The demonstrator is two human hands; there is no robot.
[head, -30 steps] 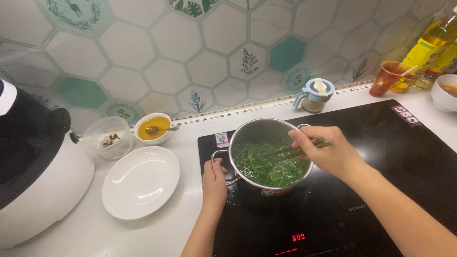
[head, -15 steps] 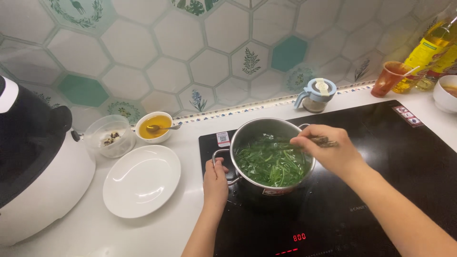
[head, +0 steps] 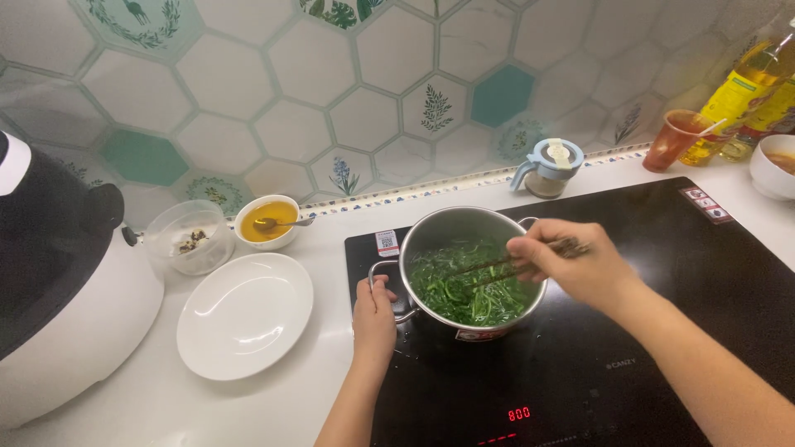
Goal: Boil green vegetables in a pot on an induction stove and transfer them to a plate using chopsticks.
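Gripping from both sides, two bare hands work at one steel pot (head: 472, 269) on a black induction cooktop (head: 662, 331). Reading left to right: a large white and black cooker (head: 66, 290) fills the left edge of the white counter (head: 149, 397). Beside it sit a clear glass bowl (head: 189, 240) with small bits inside, a small white bowl of orange sauce (head: 267, 222) with a spoon resting in it, and in front of them an empty white plate (head: 245, 314).

Next comes the left hand (head: 374, 319), reaching up from the bottom of the view with the forearm nearly vertical. Its fingers are closed around the pot's left side handle (head: 383, 277), steadying it.

The pot is full of dark leafy greens (head: 468, 290). It lies directly between the two hands, touching the left one at the handle.

The right hand (head: 580, 269) comes in from the lower right, forearm slanting up and left, and hovers over the pot's right rim. It is closed on a pair of dark chopsticks (head: 505, 269). Their long axis runs nearly level, tips pointing left and slightly down into the greens.

Farther right stand a small blue-lidded jar (head: 548, 170), an orange cup (head: 675, 139), yellow oil bottles (head: 741, 95) and a white bowl (head: 774, 170) at the edge.
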